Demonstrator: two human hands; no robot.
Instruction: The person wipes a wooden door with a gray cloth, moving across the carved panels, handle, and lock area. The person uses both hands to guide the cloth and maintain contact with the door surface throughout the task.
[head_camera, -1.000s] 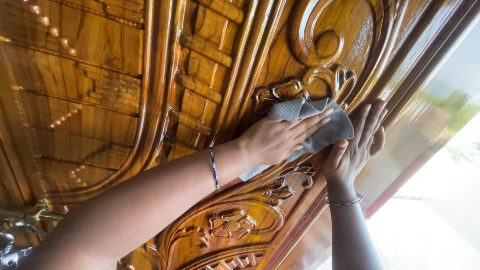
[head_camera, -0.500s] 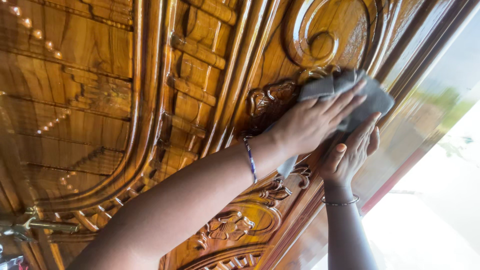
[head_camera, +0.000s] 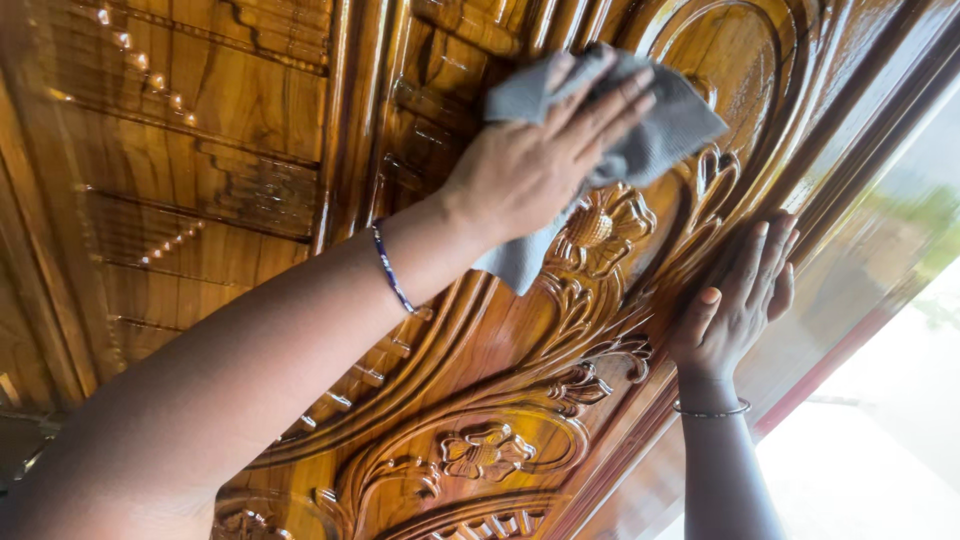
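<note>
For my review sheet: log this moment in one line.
left hand: presses grey cloth on carved wooden door | right hand: flat on door

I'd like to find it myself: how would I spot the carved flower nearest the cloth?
On the glossy carved wooden door, look just below the grey cloth under the left hand. The carved flower there has a round ribbed golden centre, unlike the flatter flower lower down.
</note>
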